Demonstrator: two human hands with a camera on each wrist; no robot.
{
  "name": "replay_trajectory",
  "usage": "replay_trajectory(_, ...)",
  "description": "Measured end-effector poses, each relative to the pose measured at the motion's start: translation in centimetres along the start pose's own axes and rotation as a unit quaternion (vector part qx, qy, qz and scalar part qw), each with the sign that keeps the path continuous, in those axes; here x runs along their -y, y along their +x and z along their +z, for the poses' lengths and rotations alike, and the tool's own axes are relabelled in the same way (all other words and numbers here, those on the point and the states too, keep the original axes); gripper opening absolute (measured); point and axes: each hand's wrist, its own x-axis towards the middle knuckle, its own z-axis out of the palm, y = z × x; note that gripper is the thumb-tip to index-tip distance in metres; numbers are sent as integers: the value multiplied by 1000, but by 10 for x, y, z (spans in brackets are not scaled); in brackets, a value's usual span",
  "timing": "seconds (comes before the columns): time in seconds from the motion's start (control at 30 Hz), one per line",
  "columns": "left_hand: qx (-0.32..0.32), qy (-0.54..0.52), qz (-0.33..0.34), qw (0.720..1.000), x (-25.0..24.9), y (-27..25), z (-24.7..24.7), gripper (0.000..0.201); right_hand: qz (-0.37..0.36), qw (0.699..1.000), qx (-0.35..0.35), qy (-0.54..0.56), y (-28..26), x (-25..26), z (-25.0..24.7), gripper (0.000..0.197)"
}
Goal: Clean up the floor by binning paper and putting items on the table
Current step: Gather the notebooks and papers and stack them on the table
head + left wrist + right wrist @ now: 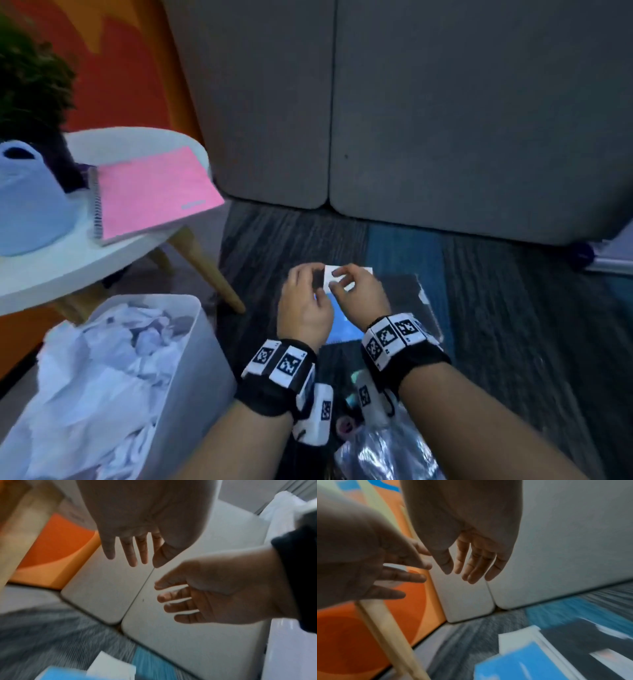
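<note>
A white sheet of paper lies on the carpet, partly under a blue booklet and beside a flat black item. My left hand and right hand hover side by side just above the sheet's near edge. The left wrist view shows the left hand with straight, spread fingers holding nothing, the paper below. The right wrist view shows the right hand the same way, above the paper and booklet. Whether the fingertips touch the paper is hidden.
A white bin full of crumpled paper stands on the floor at left. Behind it, a round white table carries a pink notebook, a tissue roll and a plant. Grey padded panels close the back. A shiny plastic wrapper lies near me.
</note>
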Motion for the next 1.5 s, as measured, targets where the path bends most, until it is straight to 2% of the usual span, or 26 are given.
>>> replay_trajectory(0.13,135,9,-72,988,36,-52,64,30,142,986,70,-53,-41,-97,1,21)
replay_trajectory(0.23,260,58,-133,955,59,-92,103,26,225,965,98,-88,-77,-154,4,23)
replay_trajectory(0.3,337,105,-169,920,72,-116,121,25,273,952,102,-95,-98,-181,6,24)
replay_trajectory(0.4,474,193,-192,837,92,-147,137,27,330,925,116,-147,-127,-221,13,27)
replay_trajectory(0.43,497,220,-196,816,97,-157,139,30,343,916,124,-169,-136,-233,15,30)
replay_trajectory(0.5,486,237,-215,813,107,-173,141,42,373,901,130,-181,-148,-251,18,40)
replay_trajectory(0.57,454,261,-213,825,117,-184,140,65,377,901,123,-177,-150,-265,18,59)
replay_trajectory(0.6,449,283,-207,822,121,-187,139,72,373,899,130,-188,-147,-272,18,70)
replay_trajectory(0.7,439,305,-214,818,128,-189,139,73,358,896,153,-216,-131,-278,16,89)
replay_trajectory(0.77,439,306,-221,815,130,-189,140,62,367,893,140,-219,-121,-278,16,85)
replay_trajectory(0.83,451,305,-247,802,129,-184,138,55,378,885,130,-240,-114,-275,12,83)
replay_trajectory(0.93,455,299,-264,796,126,-173,138,40,381,885,143,-227,-105,-273,7,65)
replay_trajectory(1.1,416,254,-303,819,111,-147,140,41,355,916,126,-136,-83,-251,-13,32)
replay_trajectory(1.2,392,204,-298,846,105,-126,137,33,290,947,101,-92,-61,-221,-37,23)
replay_trajectory(1.27,355,167,-288,873,99,-111,133,31,228,967,91,-70,-42,-195,-57,18)
replay_trajectory(1.33,290,106,-284,908,90,-98,129,33,172,981,77,-54,-26,-170,-75,15)
replay_trajectory(1.4,209,40,-290,933,79,-86,124,50,133,990,51,-10,-16,-146,-92,17)
replay_trajectory(1.47,120,-29,-315,941,67,-74,115,68,92,995,5,35,-10,-122,-103,17)
replay_trajectory(1.5,82,-71,-338,935,62,-67,111,73,72,995,-20,66,-9,-111,-107,15)
